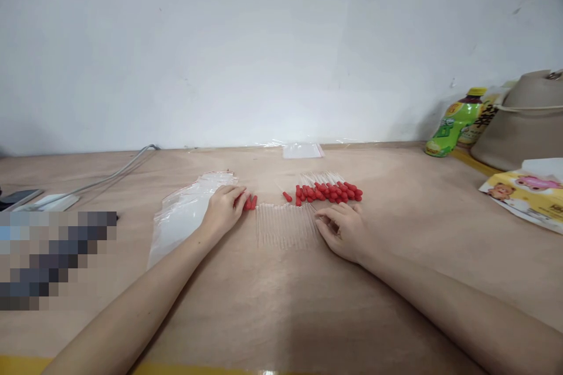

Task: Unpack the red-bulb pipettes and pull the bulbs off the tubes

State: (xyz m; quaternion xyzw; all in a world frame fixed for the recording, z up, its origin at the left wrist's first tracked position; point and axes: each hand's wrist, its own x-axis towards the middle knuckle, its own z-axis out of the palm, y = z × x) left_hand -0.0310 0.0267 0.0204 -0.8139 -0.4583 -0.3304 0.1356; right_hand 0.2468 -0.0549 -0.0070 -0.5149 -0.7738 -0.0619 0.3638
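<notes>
My left hand (pixel 225 206) rests on the table with its fingers bent down and together. Its fingertips are against a few small red rubber bulbs (pixel 250 203), and whatever they grip is hidden. To the right lies a row of thin clear tubes (pixel 285 227), side by side. At that row's right end my right hand (pixel 343 227) has thumb and forefinger closed, near a thin tube; what they pinch is too fine to make out. Beyond it is a pile of red-bulbed droppers (pixel 328 191), their thin stems pointing away. One single red-bulbed dropper (pixel 287 195) lies apart, left of the pile.
Clear plastic bags (pixel 185 217) are fanned out beside my left forearm. Another clear bag (pixel 302 151) lies near the wall. A grey cable (pixel 114 174) crosses the far left. At right stand a green bottle (pixel 455 123) and a beige bag (pixel 519 120), with a yellow printed packet (pixel 528 192) in front.
</notes>
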